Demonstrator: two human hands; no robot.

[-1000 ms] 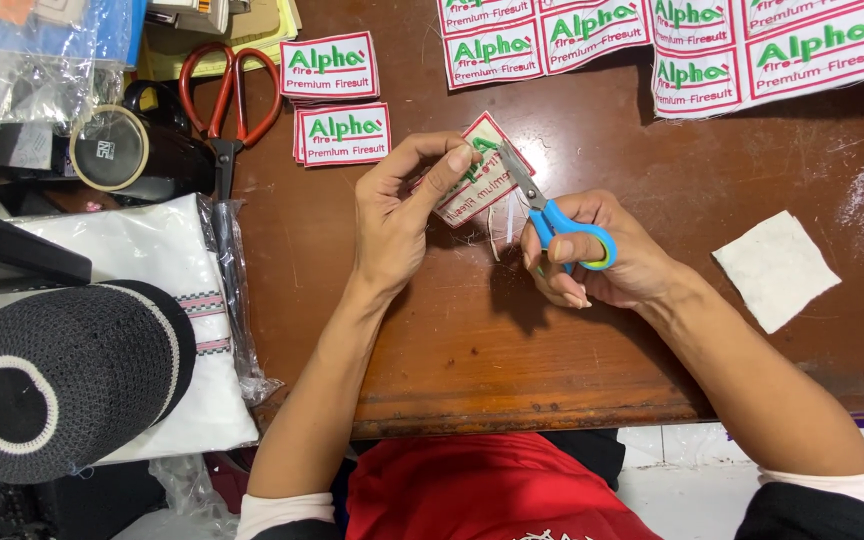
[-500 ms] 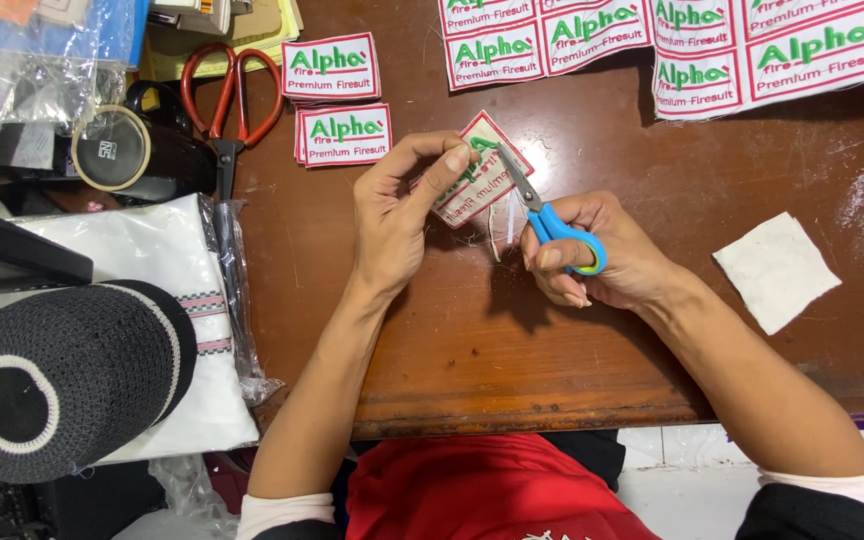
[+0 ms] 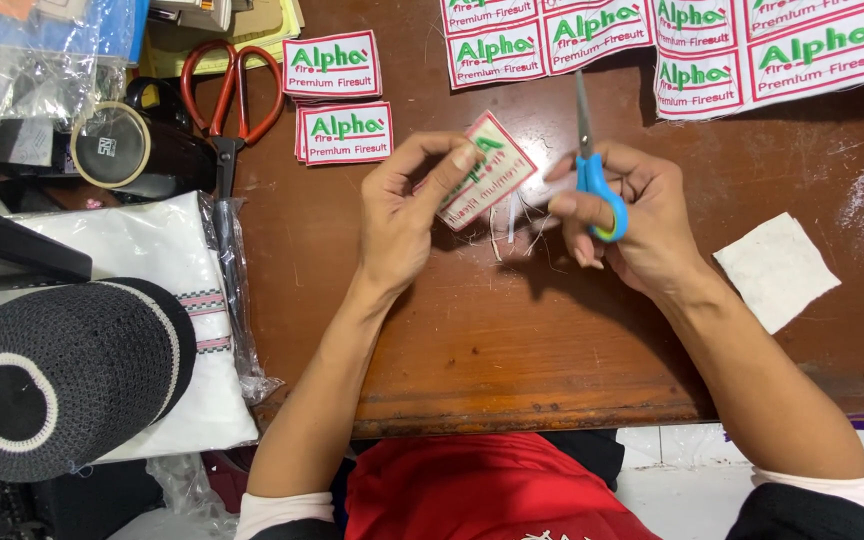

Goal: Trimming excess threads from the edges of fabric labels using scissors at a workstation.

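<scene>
Blue-handled small scissors (image 3: 592,160) have lifted off the white embroidered patch (image 3: 487,170), blades now pointing up in the right hand (image 3: 632,215); left hand (image 3: 402,215) keeps pinching the patch above the brown wooden desk (image 3: 512,340).

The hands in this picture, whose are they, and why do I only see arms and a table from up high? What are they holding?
The camera sits on a person's head and looks down, so you see that person's own two arms over a brown wooden table. The left hand pinches a small white patch with a red border in its fingers. The right hand holds little blue-handled scissors, blades pointing away from the person. More patches lie in stacks and rows along the far side. Big red-handled scissors rest at the left, near a roll of tape. A black knitted cap sits on folded white cloth, and a white fabric square lies at the right.
</scene>
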